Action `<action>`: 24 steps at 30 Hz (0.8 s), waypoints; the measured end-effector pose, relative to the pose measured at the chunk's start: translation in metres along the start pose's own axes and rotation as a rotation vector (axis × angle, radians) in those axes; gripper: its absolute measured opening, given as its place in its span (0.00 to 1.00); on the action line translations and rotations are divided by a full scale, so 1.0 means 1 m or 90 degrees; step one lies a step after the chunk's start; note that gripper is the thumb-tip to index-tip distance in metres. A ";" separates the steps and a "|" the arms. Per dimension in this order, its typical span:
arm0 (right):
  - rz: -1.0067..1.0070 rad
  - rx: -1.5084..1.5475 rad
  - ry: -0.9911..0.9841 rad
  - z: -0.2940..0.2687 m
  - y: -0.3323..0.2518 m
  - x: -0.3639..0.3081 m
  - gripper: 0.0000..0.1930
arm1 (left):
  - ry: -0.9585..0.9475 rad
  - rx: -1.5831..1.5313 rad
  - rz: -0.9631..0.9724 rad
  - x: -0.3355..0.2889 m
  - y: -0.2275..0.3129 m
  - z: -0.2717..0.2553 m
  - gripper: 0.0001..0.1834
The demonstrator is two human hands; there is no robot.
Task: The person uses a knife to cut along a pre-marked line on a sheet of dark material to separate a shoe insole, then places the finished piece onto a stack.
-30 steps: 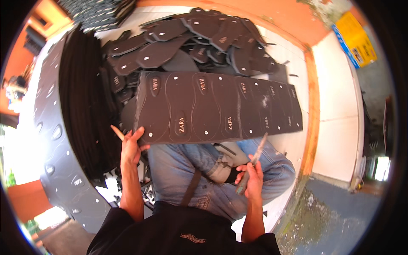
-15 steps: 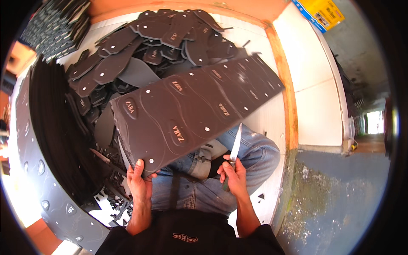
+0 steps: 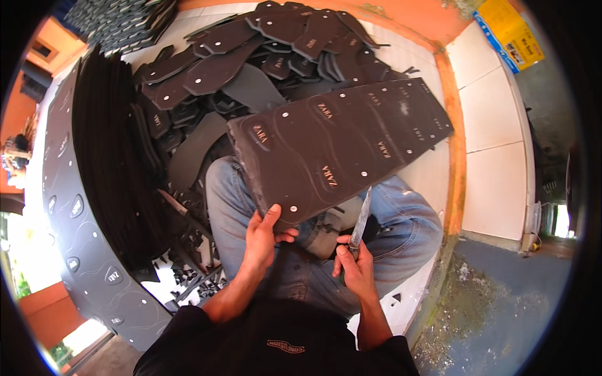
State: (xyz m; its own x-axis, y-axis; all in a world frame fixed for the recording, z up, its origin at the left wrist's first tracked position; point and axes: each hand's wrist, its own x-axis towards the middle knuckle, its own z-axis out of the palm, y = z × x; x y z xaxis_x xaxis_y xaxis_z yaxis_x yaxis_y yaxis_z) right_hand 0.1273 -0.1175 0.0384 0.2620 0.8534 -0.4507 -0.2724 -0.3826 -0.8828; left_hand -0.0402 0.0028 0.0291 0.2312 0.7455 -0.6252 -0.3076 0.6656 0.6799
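Note:
My left hand (image 3: 262, 238) grips the near left corner of a dark foam sheet (image 3: 335, 147), thumb on top. The sheet is printed with sole outlines, pale lettering and white dots, and slants away to the far right above my crossed legs. In my closed right hand (image 3: 356, 266) is a knife (image 3: 361, 220), its pointed blade directed up and away. The blade's tip shows close to the sheet's near edge; whether it touches, I cannot tell. The knife's handle is mostly hidden by my fingers. Beyond the sheet lies a heap of cut dark shoe soles (image 3: 229, 69).
A tall stack of black sheets (image 3: 113, 169) stands at the left, beside a curved printed sheet (image 3: 91, 276). A second knife (image 3: 174, 202) lies near dark offcuts (image 3: 197, 276). More stacked soles (image 3: 119, 25) are far left. A yellow and blue packet (image 3: 511, 34) sits far right.
The whole view has shifted, so most things appear farther right. The sheet is tilted slightly differently and my left knee now shows beside it. Both hands keep their holds.

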 end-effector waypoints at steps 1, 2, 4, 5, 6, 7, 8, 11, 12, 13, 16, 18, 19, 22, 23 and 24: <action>0.020 -0.037 -0.016 0.003 -0.001 -0.001 0.13 | -0.007 0.017 -0.008 0.000 -0.002 -0.003 0.16; 0.039 -0.073 -0.031 0.006 0.001 -0.001 0.12 | -0.015 0.034 -0.017 -0.001 -0.005 -0.008 0.17; 0.056 -0.131 -0.039 0.012 0.014 -0.007 0.12 | -0.022 0.056 -0.022 -0.005 -0.012 -0.018 0.18; 0.060 -0.161 -0.042 0.015 0.017 -0.009 0.12 | -0.030 0.067 -0.021 -0.004 -0.014 -0.020 0.18; 0.062 -0.157 -0.031 0.016 0.017 -0.008 0.11 | -0.019 0.050 -0.023 -0.001 -0.015 -0.020 0.18; 0.060 -0.146 -0.025 0.017 0.018 -0.007 0.11 | -0.008 0.035 -0.027 0.001 -0.017 -0.020 0.18; 0.058 -0.135 -0.017 0.017 0.020 -0.005 0.11 | 0.002 0.020 -0.032 0.003 -0.018 -0.020 0.18; 0.025 -0.131 0.008 0.009 0.023 0.000 0.10 | -0.021 0.027 -0.004 0.005 -0.019 -0.024 0.18; 0.010 -0.135 0.016 0.006 0.023 0.001 0.10 | -0.017 0.034 0.000 0.005 -0.019 -0.023 0.17; 0.007 -0.130 0.030 0.005 0.020 0.004 0.10 | -0.013 0.042 0.005 0.004 -0.019 -0.019 0.16; 0.000 -0.110 0.065 0.001 0.015 0.008 0.09 | 0.055 0.016 0.065 -0.006 -0.010 -0.022 0.13; -0.003 -0.091 0.082 -0.003 0.018 0.008 0.09 | 0.154 -0.048 0.148 -0.012 0.000 -0.032 0.10; -0.011 -0.068 0.090 -0.004 0.020 0.008 0.09 | 0.227 -0.092 0.206 -0.013 0.007 -0.041 0.08; -0.018 -0.013 0.104 -0.003 0.024 0.007 0.09 | 0.386 -0.232 0.338 0.000 0.026 -0.100 0.07; -0.014 -0.009 0.107 -0.004 0.024 0.006 0.09 | 0.439 -0.275 0.367 0.004 0.032 -0.114 0.07; -0.011 -0.005 0.110 -0.004 0.025 0.005 0.09 | 0.458 -0.286 0.378 0.007 0.035 -0.120 0.09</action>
State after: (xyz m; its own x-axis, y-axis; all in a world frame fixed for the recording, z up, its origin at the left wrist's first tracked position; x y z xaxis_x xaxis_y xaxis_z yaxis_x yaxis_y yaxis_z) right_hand 0.1260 -0.1242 0.0136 0.4224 0.7859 -0.4515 -0.2597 -0.3722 -0.8910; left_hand -0.1602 0.0275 0.0023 -0.6310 0.6544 -0.4166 -0.5416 0.0129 0.8405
